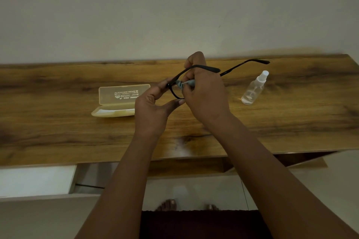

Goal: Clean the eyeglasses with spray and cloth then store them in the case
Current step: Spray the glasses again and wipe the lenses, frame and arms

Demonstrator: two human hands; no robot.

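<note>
Left hand point(153, 106) pinches the black-framed eyeglasses point(196, 72) at the rim; right hand point(204, 91) grips a pale blue cloth point(181, 84) against the lens. Open translucent yellow plastic case point(120, 101) and clear spray bottle point(253, 89) (lying down) rest on the wooden tabletop point(58, 134).

Lighting is dim and warm overall, with a muted, slightly greenish cast on the wall point(174, 6). Illumination is soft and diffuse; its source cannot be determined. A faint shadow lies along the desk point(58, 122) at its far edge, upper centre right. The frame darkens towards the bottom, where detail is lost. Wide-angle distortion bows the desk edges, most noticeably at the left and right margins. Slight softness affects fine print; no strong glare is present.
</note>
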